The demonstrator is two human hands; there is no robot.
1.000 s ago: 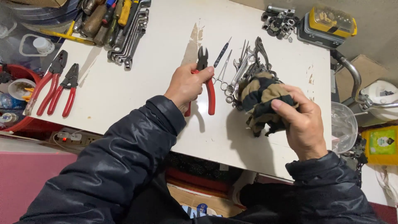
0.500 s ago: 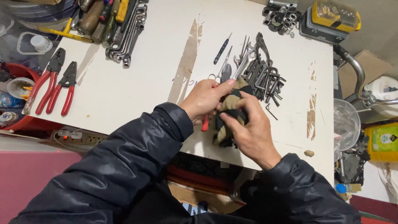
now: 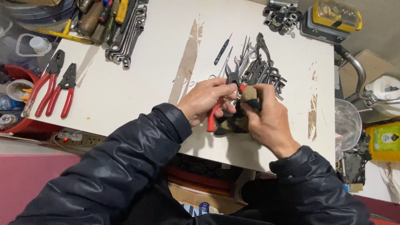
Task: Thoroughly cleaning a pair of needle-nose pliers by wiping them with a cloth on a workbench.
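At the table's (image 3: 137,96) left edge lie two red-handled pliers (image 3: 54,85), with a row of wrenches (image 3: 127,35) and screwdrivers (image 3: 98,16) above them at the far side. Near the middle front, the left hand (image 3: 204,102) has its fingers closed on small red-handled pliers (image 3: 216,114), and just beside it the right hand (image 3: 262,114) grips a dark camouflage rag (image 3: 246,100) pressed against the pliers' jaws. Behind the hands sits a heap of metal tools (image 3: 258,68), and further right at the far corner stand loose sockets (image 3: 281,16) and a yellow-lidded case (image 3: 331,18).
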